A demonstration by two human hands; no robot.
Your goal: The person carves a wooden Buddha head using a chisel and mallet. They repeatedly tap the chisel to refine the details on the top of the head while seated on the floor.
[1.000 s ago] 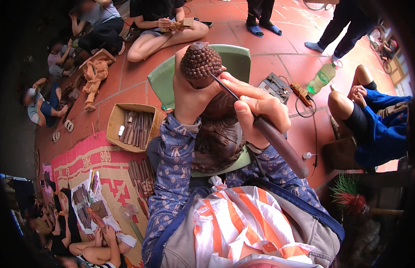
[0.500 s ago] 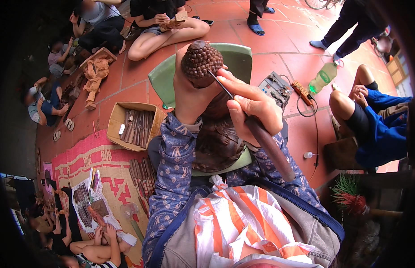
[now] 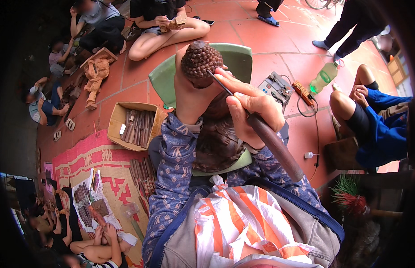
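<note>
A dark brown wooden Buddha statue [image 3: 218, 147] leans between my knees, its knobbed head away from me. My left hand [image 3: 188, 99] is closed round the left side of the head and neck. In my right hand [image 3: 257, 108] is a carving chisel [image 3: 276, 145] with a thin dark blade and a long brown handle. The blade's tip touches the lower right edge of the head's round curls, and my right fingertips rest close beside it. The statue's face is hidden under my hands. Behind and under the statue is a green plastic chair [image 3: 237, 56].
At left stand a cardboard box [image 3: 114, 134] of chisels and, below it, more tools on a patterned mat [image 3: 73, 158]. A carved wooden figure [image 3: 95, 78] lies farther off. A power unit [image 3: 275, 87], power strip [image 3: 301, 89] and green-tinted bottle [image 3: 324, 77] are at right. Several people sit around.
The chisel's handle has swung slightly right along with my right hand, while the tip stays on the curls. My left hand keeps its place. A bystander's blue-sandalled foot has shifted right.
</note>
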